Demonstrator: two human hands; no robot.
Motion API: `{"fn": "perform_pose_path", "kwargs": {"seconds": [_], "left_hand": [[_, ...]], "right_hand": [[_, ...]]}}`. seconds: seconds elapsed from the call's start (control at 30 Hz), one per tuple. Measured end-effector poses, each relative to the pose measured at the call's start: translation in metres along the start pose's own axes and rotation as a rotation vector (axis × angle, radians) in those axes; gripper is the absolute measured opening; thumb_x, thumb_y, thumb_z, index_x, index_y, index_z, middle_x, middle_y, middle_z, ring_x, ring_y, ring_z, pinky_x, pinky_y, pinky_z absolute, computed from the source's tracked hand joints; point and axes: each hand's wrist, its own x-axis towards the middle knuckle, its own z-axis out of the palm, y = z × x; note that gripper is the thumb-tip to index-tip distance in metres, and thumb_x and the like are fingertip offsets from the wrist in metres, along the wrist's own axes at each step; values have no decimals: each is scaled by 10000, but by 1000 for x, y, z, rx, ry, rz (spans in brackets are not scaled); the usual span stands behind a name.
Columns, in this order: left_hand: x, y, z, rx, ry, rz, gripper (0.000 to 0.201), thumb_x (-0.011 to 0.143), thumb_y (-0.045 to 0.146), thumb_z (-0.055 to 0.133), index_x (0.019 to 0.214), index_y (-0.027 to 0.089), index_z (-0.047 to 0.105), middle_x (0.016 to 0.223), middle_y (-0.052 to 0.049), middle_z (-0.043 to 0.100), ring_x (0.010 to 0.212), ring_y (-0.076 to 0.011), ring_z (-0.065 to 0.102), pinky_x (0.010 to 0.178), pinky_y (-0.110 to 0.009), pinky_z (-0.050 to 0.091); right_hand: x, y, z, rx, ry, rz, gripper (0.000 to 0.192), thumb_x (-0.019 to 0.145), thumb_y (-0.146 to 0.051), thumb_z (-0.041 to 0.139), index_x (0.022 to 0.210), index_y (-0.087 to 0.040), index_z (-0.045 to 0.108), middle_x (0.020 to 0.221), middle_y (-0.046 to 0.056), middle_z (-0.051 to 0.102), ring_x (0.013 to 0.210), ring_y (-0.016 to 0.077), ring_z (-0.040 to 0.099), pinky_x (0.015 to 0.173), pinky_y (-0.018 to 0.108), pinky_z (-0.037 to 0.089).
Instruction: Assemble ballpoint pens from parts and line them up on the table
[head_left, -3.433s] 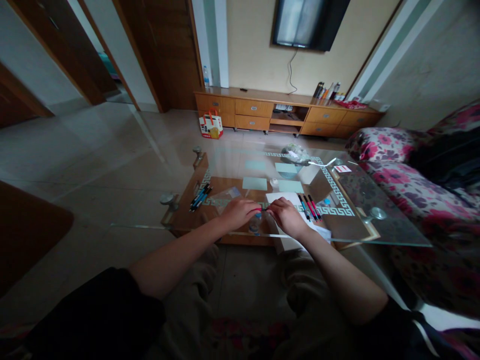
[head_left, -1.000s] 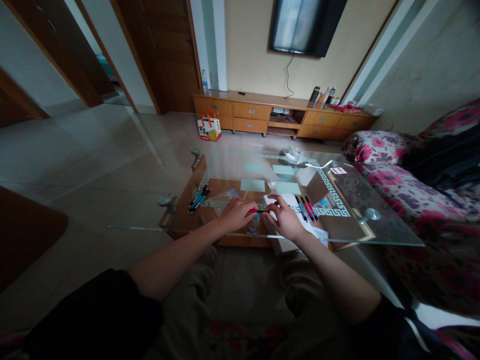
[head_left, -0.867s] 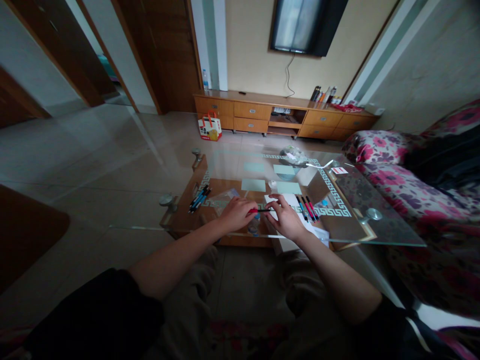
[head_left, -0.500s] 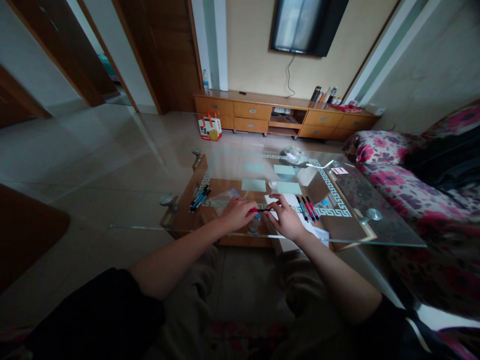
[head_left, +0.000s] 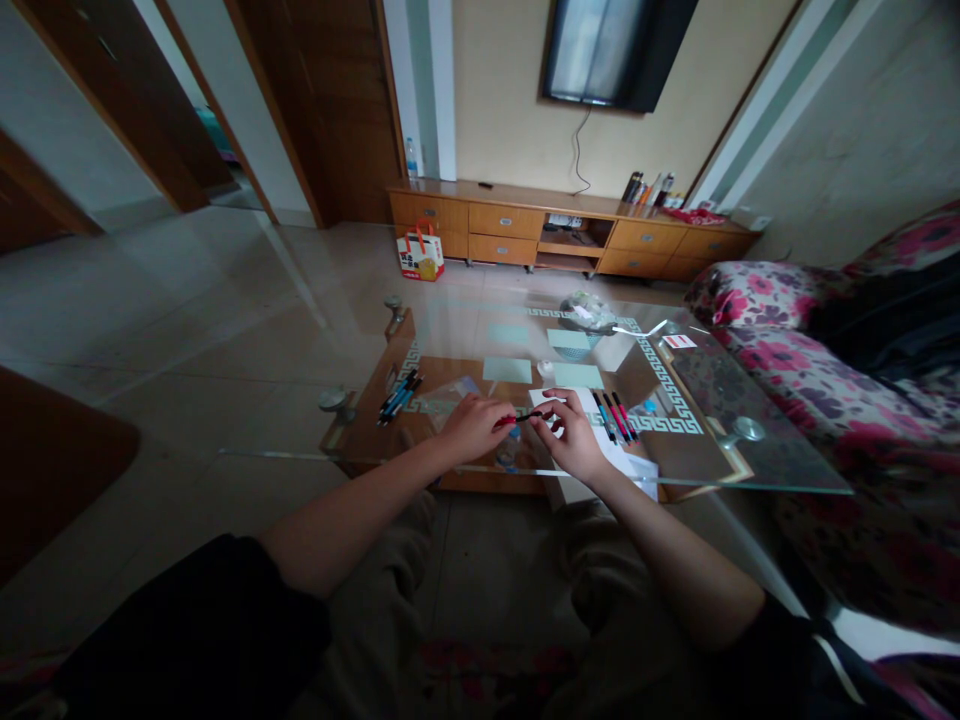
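My left hand [head_left: 472, 428] and my right hand [head_left: 574, 436] meet over the near edge of a glass coffee table [head_left: 780, 470]. Between them they hold a red and black pen [head_left: 519, 418], lying level, the left fingers on its red end and the right fingers on its dark end. White paper [head_left: 600, 445] lies under my right hand. Just right of it, three pens [head_left: 615, 415] in blue, red and black lie side by side. A bunch of dark and blue pens [head_left: 400, 392] lies to the left.
Pale green sticky notes [head_left: 507, 369] lie across the table's middle, with a clear plastic bag [head_left: 589, 308] and a small red-and-white card [head_left: 678, 341] at the far side. A floral sofa [head_left: 825, 390] stands on the right. A wooden TV cabinet [head_left: 525, 225] and gift bag [head_left: 421, 256] stand beyond.
My hands stay together on the pen. The right fingers have shifted a little along its dark end and lifted slightly. The view has barely moved.
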Motion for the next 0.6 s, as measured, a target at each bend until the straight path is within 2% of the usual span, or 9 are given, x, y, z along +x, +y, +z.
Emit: {"fn": "perform_pose_path", "kwargs": {"seconds": [0.2,0.43,0.6], "left_hand": [[0,-3,2,-7,-1,3,90,911,272,580,901,213,648,856,-18,702,817,-175,636,778,-293,389],[0,-2,1,0,15,-11,100,914,270,579,885,208,652,829,-17,699,784,-169,629,772,-291,395],[0,-2,1,-3,22,-33,110,912,283,586,894,210,667,831,-20,706,772,-168,624,756,-284,400]], "right_hand": [[0,-2,-2,2,60,22,241,922,-416,585,1012,-205,661,1258,122,470,907,187,619,637,310,577],[2,-6,-5,-47,139,23,257,949,-440,535,1018,-216,640,1235,131,479,1114,253,560,641,316,586],[3,-10,-6,-50,191,33,271,960,-453,512,1021,-211,619,1234,139,473,1128,258,540,623,314,584]]}}
